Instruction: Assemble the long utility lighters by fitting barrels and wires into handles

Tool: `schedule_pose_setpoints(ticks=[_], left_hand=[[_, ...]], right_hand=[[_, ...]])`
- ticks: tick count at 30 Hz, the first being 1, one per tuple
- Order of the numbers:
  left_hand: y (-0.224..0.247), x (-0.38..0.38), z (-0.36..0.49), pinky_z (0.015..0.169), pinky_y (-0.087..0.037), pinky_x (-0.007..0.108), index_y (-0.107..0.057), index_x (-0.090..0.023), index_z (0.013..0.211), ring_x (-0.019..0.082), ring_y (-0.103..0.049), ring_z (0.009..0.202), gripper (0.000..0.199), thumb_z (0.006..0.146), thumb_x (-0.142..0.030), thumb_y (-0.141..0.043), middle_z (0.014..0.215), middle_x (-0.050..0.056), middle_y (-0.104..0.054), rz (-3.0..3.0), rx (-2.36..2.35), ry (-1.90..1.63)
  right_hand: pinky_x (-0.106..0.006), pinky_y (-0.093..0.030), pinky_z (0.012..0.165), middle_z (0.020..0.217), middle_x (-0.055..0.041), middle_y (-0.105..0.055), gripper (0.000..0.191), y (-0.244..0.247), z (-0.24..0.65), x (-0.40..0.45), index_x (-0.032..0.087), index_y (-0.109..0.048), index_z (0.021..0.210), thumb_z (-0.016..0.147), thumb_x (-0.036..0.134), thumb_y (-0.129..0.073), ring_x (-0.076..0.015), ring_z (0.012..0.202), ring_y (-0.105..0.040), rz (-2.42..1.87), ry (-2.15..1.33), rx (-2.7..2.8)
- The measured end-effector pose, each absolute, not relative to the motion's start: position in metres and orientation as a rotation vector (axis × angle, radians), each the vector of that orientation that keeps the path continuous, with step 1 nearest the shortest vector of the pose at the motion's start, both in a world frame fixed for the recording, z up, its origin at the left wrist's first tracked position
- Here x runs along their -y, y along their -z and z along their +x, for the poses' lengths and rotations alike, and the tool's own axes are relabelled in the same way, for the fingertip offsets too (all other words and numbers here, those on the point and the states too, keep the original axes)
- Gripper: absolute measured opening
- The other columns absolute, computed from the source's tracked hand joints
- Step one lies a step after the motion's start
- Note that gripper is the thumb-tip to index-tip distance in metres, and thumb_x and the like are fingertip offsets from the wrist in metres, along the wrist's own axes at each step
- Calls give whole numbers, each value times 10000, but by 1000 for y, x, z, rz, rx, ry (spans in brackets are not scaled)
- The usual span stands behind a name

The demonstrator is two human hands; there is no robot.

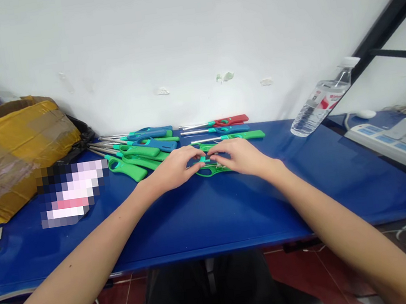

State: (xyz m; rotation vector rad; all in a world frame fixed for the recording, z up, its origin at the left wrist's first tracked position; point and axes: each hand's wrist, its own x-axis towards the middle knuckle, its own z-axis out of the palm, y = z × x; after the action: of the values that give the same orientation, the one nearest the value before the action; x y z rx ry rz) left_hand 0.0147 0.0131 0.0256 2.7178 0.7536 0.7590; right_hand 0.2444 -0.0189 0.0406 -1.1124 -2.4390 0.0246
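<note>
My left hand (182, 166) and my right hand (236, 155) meet over the middle of the blue table, fingers pinched around a small teal piece (204, 159). Beneath them lies a green lighter casing (209, 171), partly covered by my fingers; small parts show in it near my right fingertips. Left of my hands is a pile of green and blue long-necked lighters (129, 167). Behind my hands a red lighter (231, 120), a blue lighter (232, 129) and a green lighter (253, 135) lie side by side.
A taped cardboard box (18, 153) stands at the left on the blue table (205, 222). A clear water bottle (322, 100) is at the right, beside a white device with blue labels (394, 142). A white wall rises behind.
</note>
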Motion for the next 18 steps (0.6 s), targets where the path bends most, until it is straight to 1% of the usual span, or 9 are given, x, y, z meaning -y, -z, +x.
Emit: schedule_pose_setpoints(ticks=[6, 12, 15, 18], left_hand=[[-24, -11, 16, 888, -501, 332, -649, -165, 1168, 218, -680, 984, 252, 966, -269, -540, 1085, 81, -729, 2706, -773, -761], [-24, -12, 15, 938, -494, 325, -658, -187, 1189, 207, -680, 1034, 290, 989, -224, -452, 1155, 66, -724, 2721, -750, -783], [-24, -11, 15, 911, -497, 307, -675, -197, 1168, 197, -693, 999, 283, 983, -224, -462, 1122, 48, -739, 2700, -755, -788], [-24, -11, 17, 848, -499, 281, -703, -200, 1127, 188, -706, 938, 269, 983, -240, -480, 1065, 35, -757, 2670, -778, -802]], right_hand=[[-361, -519, 815, 1069, -77, -776, 236, -39, 245, 18, 207, -752, 1095, 950, 243, -570, -252, 951, -716, -1127, -25, 2432], [-371, -522, 809, 1063, -76, -776, 243, -40, 245, 18, 215, -754, 1094, 950, 247, -561, -251, 946, -715, -1131, -32, 2427], [-365, -521, 802, 1058, -71, -778, 240, -41, 245, 19, 211, -753, 1093, 951, 243, -562, -249, 938, -717, -1127, -35, 2432], [-355, -516, 796, 1055, -69, -779, 231, -41, 244, 19, 205, -754, 1082, 951, 243, -568, -250, 936, -719, -1129, -28, 2438]])
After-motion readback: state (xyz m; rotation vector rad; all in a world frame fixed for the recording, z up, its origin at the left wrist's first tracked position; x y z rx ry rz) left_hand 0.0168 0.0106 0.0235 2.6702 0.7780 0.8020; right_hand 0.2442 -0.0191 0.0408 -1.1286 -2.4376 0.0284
